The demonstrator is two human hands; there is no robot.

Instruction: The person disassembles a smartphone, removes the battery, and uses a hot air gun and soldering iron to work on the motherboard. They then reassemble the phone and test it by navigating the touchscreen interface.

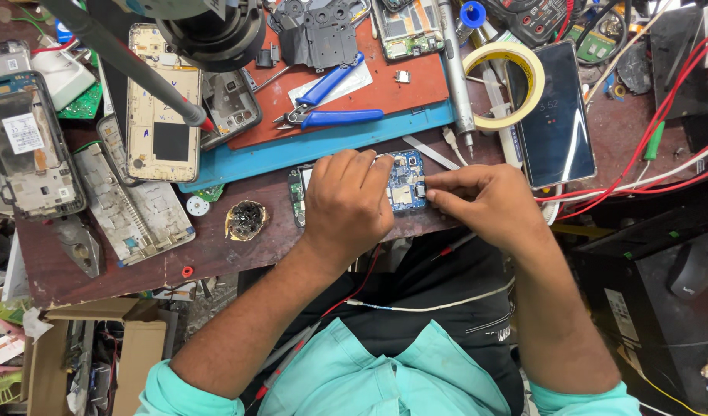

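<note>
At the workbench's front edge: both hands on an opened phone (pixel 404 181).
Left hand (pixel 346 204) lies flat over the phone, pressing it down; right hand (pixel 477 200) pinches its circuit board's edge. Blue-handled pliers (pixel 331 100) rest behind.

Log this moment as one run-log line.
left hand: pressing down on small blue phone circuit board | right hand: fingertips pinched at board's right edge | blue-handled pliers: idle on mat

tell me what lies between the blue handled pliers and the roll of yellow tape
In the head view, between the blue-handled pliers and the roll of yellow tape lies a slim grey pen-shaped driver, running top to bottom, plus a small metal part on the red mat.
</note>
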